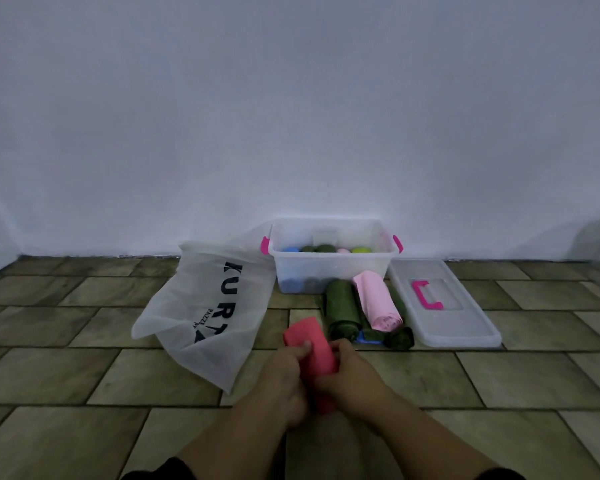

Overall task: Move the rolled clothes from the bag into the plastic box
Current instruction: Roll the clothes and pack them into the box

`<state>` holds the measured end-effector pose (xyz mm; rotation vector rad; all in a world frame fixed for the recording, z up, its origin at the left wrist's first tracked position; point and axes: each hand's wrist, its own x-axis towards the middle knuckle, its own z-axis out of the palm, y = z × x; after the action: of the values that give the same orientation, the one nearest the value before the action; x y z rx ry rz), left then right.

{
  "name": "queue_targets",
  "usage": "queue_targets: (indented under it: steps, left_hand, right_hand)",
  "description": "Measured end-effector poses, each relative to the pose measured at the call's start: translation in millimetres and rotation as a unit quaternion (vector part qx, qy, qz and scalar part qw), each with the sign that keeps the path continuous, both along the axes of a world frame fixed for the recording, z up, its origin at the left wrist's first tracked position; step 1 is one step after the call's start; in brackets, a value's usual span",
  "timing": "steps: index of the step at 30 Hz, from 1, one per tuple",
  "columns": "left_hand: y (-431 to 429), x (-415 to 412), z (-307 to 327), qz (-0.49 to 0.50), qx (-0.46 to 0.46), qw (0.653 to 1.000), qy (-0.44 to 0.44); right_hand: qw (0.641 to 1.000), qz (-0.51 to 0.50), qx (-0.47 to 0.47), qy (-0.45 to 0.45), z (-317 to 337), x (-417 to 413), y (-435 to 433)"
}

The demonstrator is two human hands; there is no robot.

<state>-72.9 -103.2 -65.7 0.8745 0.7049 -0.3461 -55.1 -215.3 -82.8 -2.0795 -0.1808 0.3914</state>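
Closest in, at the bottom of the view, two bare forearms reach forward over the tiled floor (118,375). The left hand (284,375) and the right hand (347,372) meet around a red roll (309,341). Both are clenched on it, the left thumb pressed on its upper face and the right fingers wrapped round its side. The roll is held just above the floor, its far end pointing toward 11 o'clock, outside both the bag and the box.

At 10 o'clock from the hands the bag (205,306), white and half see-through with black lettering, lies flat and slack on the tiles. Its near corner reaches down beside the left wrist.

At 1 o'clock from the hands a small heap of rolled clothes lies on the floor. A dark green roll (342,306) is on the heap's left, and a pink roll (378,303) rests on top beside it. A second green roll (400,336) is under the pink one's right edge, and a blue piece (362,337) shows at the near end.

At 2 o'clock, touching the heap's right side, is the clear lid (465,323), flat on the floor with its pink handle (425,296) up.

Beyond the heap, at 12 o'clock, the plastic box (326,268) stands open against the wall (291,98), a pink latch (264,244) at each end. The rolls in the box (324,248) stand on end in a row: blue, green, pink and lime.
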Motion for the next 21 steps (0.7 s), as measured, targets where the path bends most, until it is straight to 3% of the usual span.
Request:
queue_targets:
  steps: [2, 4, 7, 9, 12, 15, 19, 21]
  left_hand:
    - [4, 5, 1, -0.01, -0.001, 1.0, -0.029]
    - [15, 15, 5, 0.013, 0.054, 0.996, -0.069]
    - [38, 32, 22, 0.069, 0.202, 0.965, -0.15]
    - [49, 37, 31, 0.059, 0.326, 0.92, -0.209]
    - [50, 40, 36, -0.112, 0.403, 0.864, -0.278]
    - [37, 35, 29, -0.313, 0.423, 0.809, -0.262]
    - [29, 37, 17, -0.315, 0.548, 0.728, -0.266]
    - [33, 38, 20, -0.256, 0.595, 0.714, -0.266]
  right_hand:
    - [0.997, 0.0, -0.056, -0.058, 3, 6, -2]
    - [0.979, 0.011, -0.128, -0.161, 5, 11, -6]
    - [0.899, 0.059, -0.288, -0.325, -1, 15, -15]
    - [0.863, 0.1, -0.347, -0.353, -11, 14, -17]
    - [0.872, 0.127, -0.337, -0.332, -26, 10, -19]
    - [0.886, 0.123, -0.308, -0.325, -32, 9, -24]
    - [0.923, 0.096, -0.221, -0.3, -29, 8, -32]
    - [0.942, 0.063, -0.177, -0.277, -26, 9, -37]
